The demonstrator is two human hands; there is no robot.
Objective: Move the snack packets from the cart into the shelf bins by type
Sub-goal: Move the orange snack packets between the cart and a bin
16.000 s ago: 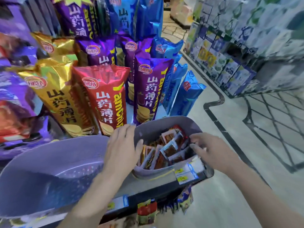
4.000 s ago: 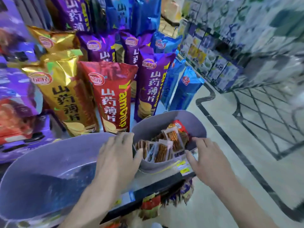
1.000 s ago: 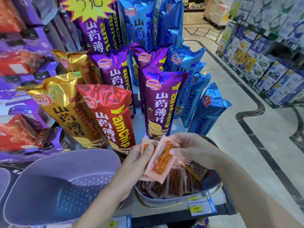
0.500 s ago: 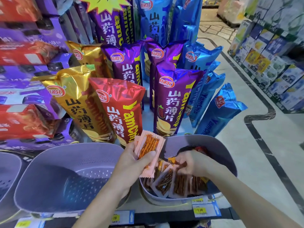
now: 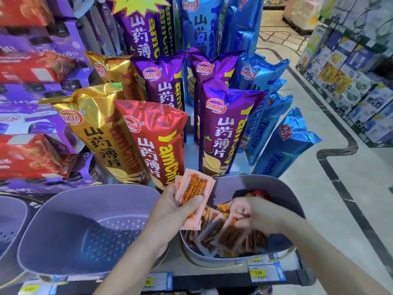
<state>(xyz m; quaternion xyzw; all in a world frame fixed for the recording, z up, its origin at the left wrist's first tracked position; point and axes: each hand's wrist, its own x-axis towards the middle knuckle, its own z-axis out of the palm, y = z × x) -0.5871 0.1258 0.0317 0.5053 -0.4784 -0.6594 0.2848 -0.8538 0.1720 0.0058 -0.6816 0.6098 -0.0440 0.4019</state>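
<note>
At lower centre of the frame, the left hand clamps a few pink snack packets over the left edge of the lavender bin, while the blurred right hand curls among the loose packets inside, its grip indiscernible.

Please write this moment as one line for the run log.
left hand: holds pink packets | right hand: picks at packets in bin
</note>
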